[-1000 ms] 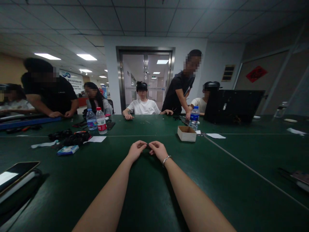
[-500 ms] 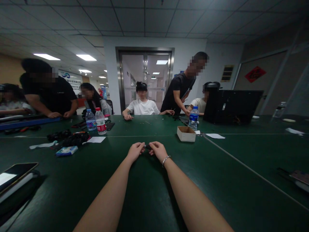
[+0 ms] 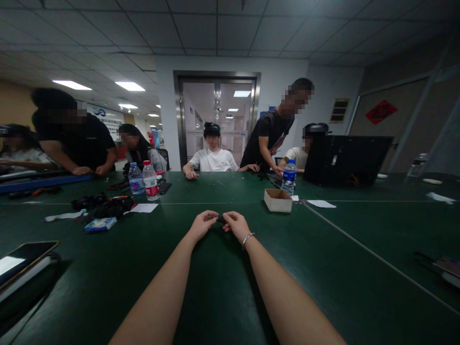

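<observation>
Over the green table (image 3: 223, 278), both my hands meet in front of me at a small dark object (image 3: 220, 218), too small and shaded to name. My right hand (image 3: 234, 225), with a silver bracelet at the wrist, pinches its right end between thumb and fingers. At the other end, my left hand (image 3: 203, 225) has its thumb and fingertips closed together, touching the object's left tip. The fingers hide part of it. A small open cardboard box (image 3: 278, 201) stands beyond my right hand.
Farther back stand a blue-capped water bottle (image 3: 289, 178), a red-capped bottle (image 3: 150, 182) and a black monitor (image 3: 348, 160). Left lie a blue-white packet (image 3: 100, 224), dark cables (image 3: 113, 207) and a phone (image 3: 28, 256). Several people are around the table's far side.
The dark object has turned slightly between my fingers, and my left fingertips have shifted a little on its left end. My arms stay in nearly the same place.
</observation>
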